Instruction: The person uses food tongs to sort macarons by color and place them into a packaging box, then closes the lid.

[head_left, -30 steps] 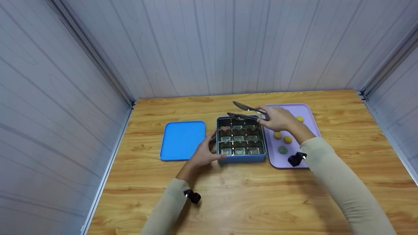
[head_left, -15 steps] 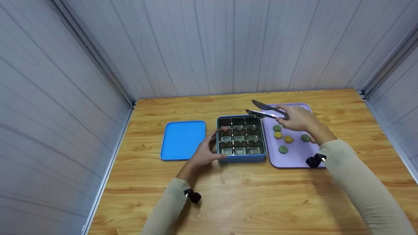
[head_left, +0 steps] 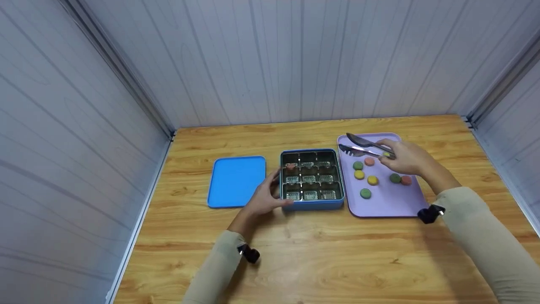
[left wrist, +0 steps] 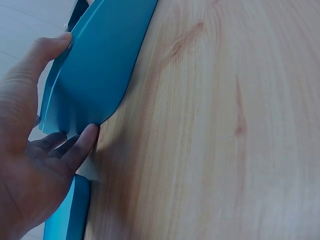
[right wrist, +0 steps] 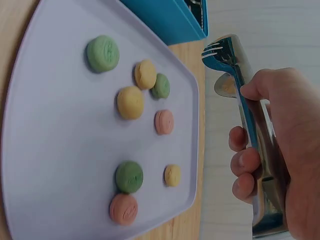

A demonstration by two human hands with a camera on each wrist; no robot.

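Left hand (head_left: pixel 265 198) braces blue tin (head_left: pixel 311 179) with relaxed fingers; right hand (head_left: pixel 407 158) grips tongs (head_left: pixel 366 146) above lilac tray (head_left: pixel 390 202) — right wrist view alone shows eight cookies (right wrist: pixel 130 102).

Tongs (head_left: pixel 365 147) above tray (head_left: pixel 386 202) — cookies (head_left: pixel 372 180) beneath

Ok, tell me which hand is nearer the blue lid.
Left. The left hand rests against the tin, right beside the blue lid; the right hand holds tongs over the purple tray.

A wooden table (head_left: pixel 320 253) carries a blue lid (head_left: pixel 236 180); a blue compartment box (head_left: pixel 311 177); a lilac tray (head_left: pixel 388 198).
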